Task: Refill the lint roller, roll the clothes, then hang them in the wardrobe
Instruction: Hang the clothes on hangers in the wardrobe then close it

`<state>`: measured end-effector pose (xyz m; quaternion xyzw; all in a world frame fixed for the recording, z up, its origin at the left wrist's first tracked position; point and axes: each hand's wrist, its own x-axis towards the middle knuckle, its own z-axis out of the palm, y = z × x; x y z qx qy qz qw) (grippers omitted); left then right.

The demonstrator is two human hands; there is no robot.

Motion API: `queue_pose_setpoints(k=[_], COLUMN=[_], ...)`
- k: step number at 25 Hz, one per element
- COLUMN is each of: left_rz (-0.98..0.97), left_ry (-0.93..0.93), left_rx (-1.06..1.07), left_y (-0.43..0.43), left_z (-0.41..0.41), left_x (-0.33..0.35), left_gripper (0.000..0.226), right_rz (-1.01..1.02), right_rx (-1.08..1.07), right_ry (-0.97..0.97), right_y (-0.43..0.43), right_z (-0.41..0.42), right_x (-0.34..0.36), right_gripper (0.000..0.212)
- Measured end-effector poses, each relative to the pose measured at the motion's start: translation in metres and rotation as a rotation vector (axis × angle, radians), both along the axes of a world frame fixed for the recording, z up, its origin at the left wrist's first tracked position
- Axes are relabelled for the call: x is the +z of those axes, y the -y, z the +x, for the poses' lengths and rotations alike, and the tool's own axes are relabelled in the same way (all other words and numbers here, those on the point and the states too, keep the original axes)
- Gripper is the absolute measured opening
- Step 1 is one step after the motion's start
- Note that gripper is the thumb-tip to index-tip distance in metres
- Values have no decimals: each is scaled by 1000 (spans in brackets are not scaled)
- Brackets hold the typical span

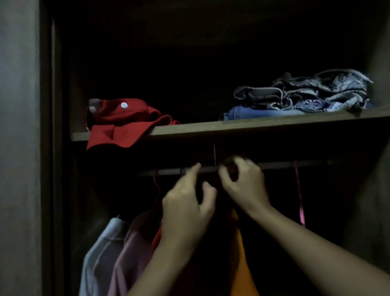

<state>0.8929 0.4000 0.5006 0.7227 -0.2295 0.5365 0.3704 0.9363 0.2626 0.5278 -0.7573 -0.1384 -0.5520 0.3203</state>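
Note:
Inside a dark wardrobe, both my hands are raised to the hanging rail (276,164). My right hand (244,186) has its fingers curled at the rail around something dark, apparently a hanger hook, though it is hard to make out. My left hand (186,207) is just to the left of it, index finger stretched up to the rail and thumb apart. An orange garment (240,279) hangs straight down below and between my hands. No lint roller is in view.
A white shirt (98,268) and a pink shirt (127,262) hang at the left. A pink hanger (299,199) hangs at the right. The shelf (259,124) above holds a red garment (123,124) and a patterned folded pile (304,94). The wardrobe frame (50,164) stands at the left.

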Motion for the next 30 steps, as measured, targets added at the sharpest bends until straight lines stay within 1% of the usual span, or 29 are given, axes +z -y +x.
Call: queue_pose_setpoints(k=[1, 2, 3, 4, 6, 7, 8, 10, 12, 13, 14, 15, 17, 18, 19, 21, 22, 24, 25, 26, 27, 29, 30], left_rz=[-42, -46, -29, -4, 114, 196, 263, 345, 401, 416, 411, 380, 207, 83, -30, -147, -165, -121, -65, -6, 35, 81, 92], left_ry=[140, 231, 277, 290, 243, 173, 76, -109, -133, -128, -129, -136, -153, -166, -161, -171, -190, -216, -207, -181, -141, -50, -14], left_rx=[15, 64, 133, 220, 397, 464, 509, 535, 537, 518, 466, 386, 168, 36, -77, -170, -207, -338, -365, -327, -246, -49, -6], left_y=[-18, -34, -50, -69, -99, -112, -123, -135, -140, -142, -144, -146, -148, -146, -146, -148, -151, -153, -150, -145, -140, -129, -125], left_z=[-7, -9, -9, -6, 11, 18, 25, 33, 34, 33, 32, 30, 23, 15, 12, 10, 9, 4, -1, -9, -19, -40, -50], left_x=[18, 31, 42, 51, 62, 67, 71, 74, 73, 73, 74, 75, 78, 81, 85, 95, 101, 110, 113, 114, 115, 116, 118], left_gripper=[53, 53, 54, 59, 74, 81, 87, 96, 97, 97, 96, 96, 93, 90, 87, 79, 77, 70, 64, 58, 57, 72, 74], right_rz=[-111, -232, -326, -382, -408, -400, -405, -469, -547, -583, -618, -651, -698, -702, -701, -682, -654, -577, -526, -463, -392, -249, -195], right_rx=[58, 95, 120, 133, 160, 174, 178, 154, 168, 181, 173, 126, -18, -55, -54, 0, 41, 139, 193, 257, 340, 491, 528], right_ry=[195, 335, 408, 420, 323, 251, 142, -76, -221, -288, -343, -371, -341, -321, -308, -282, -258, -204, -185, -172, -160, -143, -140], right_y=[-6, -12, -19, -31, -55, -69, -84, -112, -136, -147, -155, -163, -170, -169, -165, -150, -141, -119, -109, -100, -93, -81, -77], right_z=[-18, -34, -45, -54, -57, -50, -40, -16, 4, 12, 20, 24, 26, 23, 19, 1, -10, -32, -44, -56, -69, -100, -114], right_x=[10, 22, 33, 46, 76, 93, 109, 140, 163, 170, 174, 175, 176, 175, 174, 175, 177, 179, 180, 180, 179, 177, 178], right_gripper=[16, 17, 18, 18, 16, 21, 32, 57, 77, 82, 81, 72, 42, 33, 29, 30, 31, 27, 22, 19, 16, 13, 14])
